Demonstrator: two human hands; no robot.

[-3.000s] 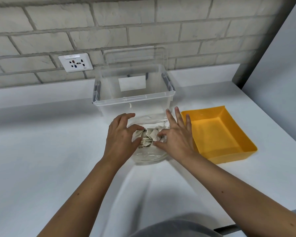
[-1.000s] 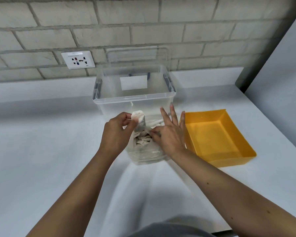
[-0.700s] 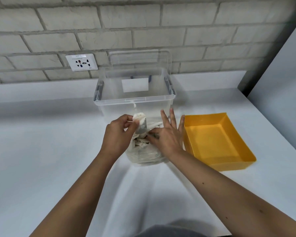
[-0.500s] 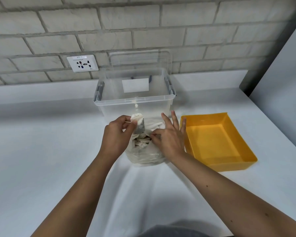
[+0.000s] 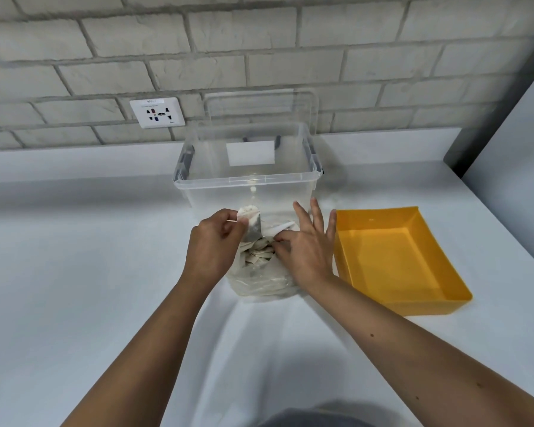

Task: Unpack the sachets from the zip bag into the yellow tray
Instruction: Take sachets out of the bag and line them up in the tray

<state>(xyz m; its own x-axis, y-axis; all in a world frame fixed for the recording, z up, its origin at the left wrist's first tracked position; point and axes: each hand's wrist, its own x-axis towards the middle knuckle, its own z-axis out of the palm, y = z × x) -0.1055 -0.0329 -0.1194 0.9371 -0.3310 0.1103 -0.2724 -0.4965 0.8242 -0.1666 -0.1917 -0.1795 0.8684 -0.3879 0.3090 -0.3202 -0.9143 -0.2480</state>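
White tabletop (image 5: 74,288) runs back to a grey brick wall (image 5: 259,41) carrying a white socket plate (image 5: 157,112).

1. Bag position. The clear plastic zip bag (image 5: 259,286) stands upright between your left hand (image 5: 211,246) and your right hand (image 5: 305,254), touching both. Being soft, it probably would not stand unaided, hence the two-sided support.

2. Left hand. Thumb and forefinger are closed in a pinch on one pale flat sachet (image 5: 249,221), raised above the bag mouth. The other fingers are curled under. The sachet's lower end sits at the mouth, and whether it has cleared the rim cannot be told.

3. Right hand. Thumb and forefinger pinch the bag rim on that hand's own side. The other three fingers are straight and fanned forward. This grip appears to hold the mouth open and to anchor the bag against the upward pull.

4. Remaining stock. The crumpled pale sachets (image 5: 258,257) fill the bag just below both sets of fingertips.

5. Destination. The open rectangular yellow plastic tray (image 5: 429,306) lies just outboard of your right hand, near its wrist. No sachet shows in it, so judge the unpacking as barely begun. Because the raised sachet is in the hand farther from the tray, expect to carry it across over the right hand.

6. Obstruction. The transparent plastic storage box (image 5: 247,180) stands just beyond both sets of fingertips. Lift upward, not forward.
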